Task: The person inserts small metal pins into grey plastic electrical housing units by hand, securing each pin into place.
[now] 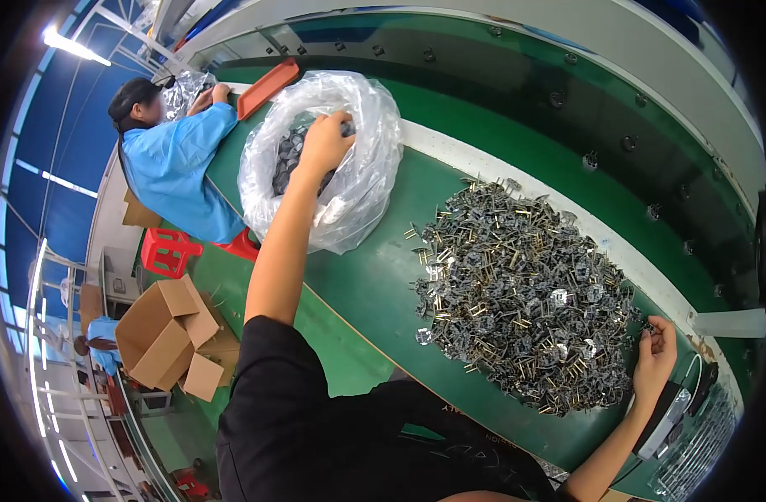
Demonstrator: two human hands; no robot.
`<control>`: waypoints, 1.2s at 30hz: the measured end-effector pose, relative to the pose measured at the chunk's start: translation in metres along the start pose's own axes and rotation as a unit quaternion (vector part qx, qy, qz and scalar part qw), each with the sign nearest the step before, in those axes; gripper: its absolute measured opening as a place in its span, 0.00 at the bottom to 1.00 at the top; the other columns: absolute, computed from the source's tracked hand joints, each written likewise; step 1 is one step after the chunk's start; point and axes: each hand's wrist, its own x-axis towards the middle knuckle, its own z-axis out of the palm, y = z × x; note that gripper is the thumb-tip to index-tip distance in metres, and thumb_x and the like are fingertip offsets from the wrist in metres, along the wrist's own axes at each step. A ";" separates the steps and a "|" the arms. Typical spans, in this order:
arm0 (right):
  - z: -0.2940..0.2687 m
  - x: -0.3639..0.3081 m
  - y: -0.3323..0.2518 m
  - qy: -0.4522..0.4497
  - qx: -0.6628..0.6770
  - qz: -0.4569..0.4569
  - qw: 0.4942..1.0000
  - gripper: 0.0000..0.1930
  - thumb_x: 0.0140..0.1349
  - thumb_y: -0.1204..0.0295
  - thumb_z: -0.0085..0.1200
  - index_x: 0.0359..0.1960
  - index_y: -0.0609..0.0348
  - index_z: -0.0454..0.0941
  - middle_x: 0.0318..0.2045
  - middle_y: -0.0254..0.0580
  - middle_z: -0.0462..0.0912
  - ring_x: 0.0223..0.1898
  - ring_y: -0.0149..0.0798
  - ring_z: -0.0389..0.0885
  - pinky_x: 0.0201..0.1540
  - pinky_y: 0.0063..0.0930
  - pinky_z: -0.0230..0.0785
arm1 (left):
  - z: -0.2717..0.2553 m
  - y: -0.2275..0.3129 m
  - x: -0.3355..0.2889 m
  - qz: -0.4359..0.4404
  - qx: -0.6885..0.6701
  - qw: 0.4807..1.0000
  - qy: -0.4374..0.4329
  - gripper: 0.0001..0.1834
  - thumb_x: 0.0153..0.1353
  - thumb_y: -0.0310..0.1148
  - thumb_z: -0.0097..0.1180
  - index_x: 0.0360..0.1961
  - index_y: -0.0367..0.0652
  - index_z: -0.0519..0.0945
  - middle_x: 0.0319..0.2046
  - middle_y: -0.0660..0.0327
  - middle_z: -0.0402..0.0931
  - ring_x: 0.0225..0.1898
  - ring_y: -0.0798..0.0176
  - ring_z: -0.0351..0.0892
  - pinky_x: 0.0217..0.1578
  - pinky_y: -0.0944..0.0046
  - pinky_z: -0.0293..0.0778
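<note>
A clear plastic bag [374, 180] stands open on the green bench, with dark, roundish plastic pieces [289, 159] inside. My left hand [326, 144] reaches over its mouth, fingers curled down by the dark pieces; what they grip, if anything, I cannot make out. To the right spreads a big heap of small dark parts with brass-coloured pins [525, 293], some with shiny metal faces. At the heap's right edge, my right hand [655, 356] is closed, thumb and fingers pinching a small dark part, its details partly hidden by the fingers.
Beyond a pale rail, a green conveyor belt [500, 100] carries several spaced small parts. An orange-red tray [268, 88] lies behind the bag. At the far left, a co-worker in blue [178, 159] handles another clear bag. Cardboard boxes [161, 335] and a red stool [167, 251] stand on the floor.
</note>
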 end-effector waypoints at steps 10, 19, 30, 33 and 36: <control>0.000 0.002 -0.017 0.010 -0.036 -0.018 0.999 0.11 0.57 0.87 0.48 0.40 0.64 0.74 0.29 0.30 0.68 0.25 0.22 0.61 0.27 0.15 0.57 | -0.022 -0.012 -0.049 -0.028 -0.084 0.995 0.037 0.13 0.50 0.32 0.64 0.36 0.37 0.83 0.29 0.50 0.81 0.30 0.55 0.81 0.36 0.61 0.75; -0.009 -0.001 -0.016 0.063 -0.073 -0.054 0.994 0.04 0.61 0.78 0.55 0.36 0.66 0.75 0.29 0.29 0.71 0.26 0.21 0.64 0.29 0.14 0.57 | -0.069 0.086 -0.064 -0.100 -0.706 0.698 0.068 0.18 0.61 0.28 0.57 0.50 0.29 0.75 0.36 0.56 0.79 0.29 0.66 0.79 0.33 0.70 0.77; -0.014 -0.004 -0.046 -0.078 -0.100 -0.039 0.991 0.09 0.49 0.82 0.57 0.35 0.64 0.78 0.32 0.43 0.73 0.31 0.41 0.75 0.33 0.29 0.68 | -0.021 0.247 -0.102 0.117 -0.700 0.659 -0.248 0.24 0.51 0.12 0.59 0.52 0.28 0.72 0.38 0.52 0.78 0.38 0.60 0.81 0.42 0.63 0.81; -0.014 0.000 -0.038 -0.054 -0.080 -0.050 0.994 0.08 0.49 0.81 0.58 0.33 0.63 0.77 0.32 0.43 0.74 0.32 0.44 0.76 0.35 0.33 0.69 | -0.015 0.283 -0.109 0.120 -0.679 0.654 -0.310 0.28 0.48 0.11 0.60 0.53 0.28 0.71 0.40 0.53 0.77 0.40 0.63 0.79 0.44 0.61 0.80; -0.015 0.001 -0.041 -0.038 -0.071 -0.023 0.997 0.08 0.50 0.80 0.58 0.33 0.62 0.78 0.31 0.43 0.74 0.33 0.45 0.76 0.35 0.35 0.69 | -0.009 0.299 -0.114 0.158 -0.641 0.672 -0.336 0.26 0.48 0.11 0.61 0.51 0.27 0.73 0.40 0.54 0.75 0.40 0.67 0.77 0.43 0.66 0.80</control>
